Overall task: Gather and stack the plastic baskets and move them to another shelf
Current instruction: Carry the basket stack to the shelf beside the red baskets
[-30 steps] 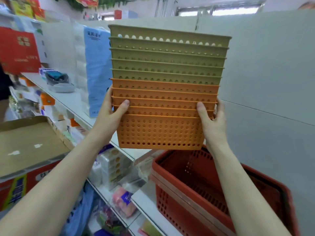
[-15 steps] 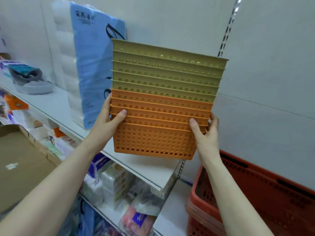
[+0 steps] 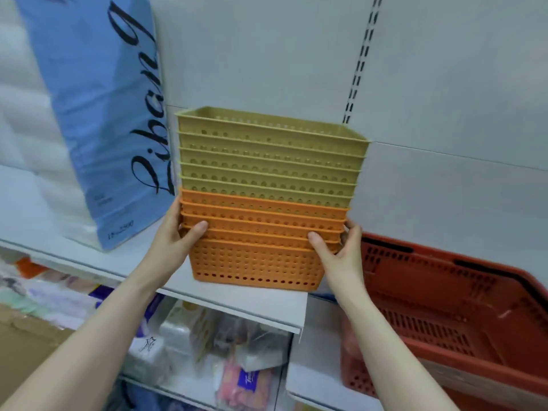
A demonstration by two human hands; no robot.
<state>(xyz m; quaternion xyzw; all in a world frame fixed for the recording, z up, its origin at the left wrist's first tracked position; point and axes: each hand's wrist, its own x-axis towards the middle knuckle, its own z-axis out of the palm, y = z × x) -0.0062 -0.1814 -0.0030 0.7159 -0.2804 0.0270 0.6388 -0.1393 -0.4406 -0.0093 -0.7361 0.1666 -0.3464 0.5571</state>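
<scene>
With the left hand (image 3: 175, 241) and right hand (image 3: 338, 253) clamped on the basket stack (image 3: 264, 200), level lowering onto the shelf (image 3: 255, 304) was advisable (base near its edge).

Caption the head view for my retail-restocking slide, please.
Both hands, left hand and right hand, set a nested stack of green and orange baskets on a white shelf.

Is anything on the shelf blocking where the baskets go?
Nothing visible does. The baskets, held by the left hand and right hand, sit at the shelf already; the blue pack stands to their left.
</scene>
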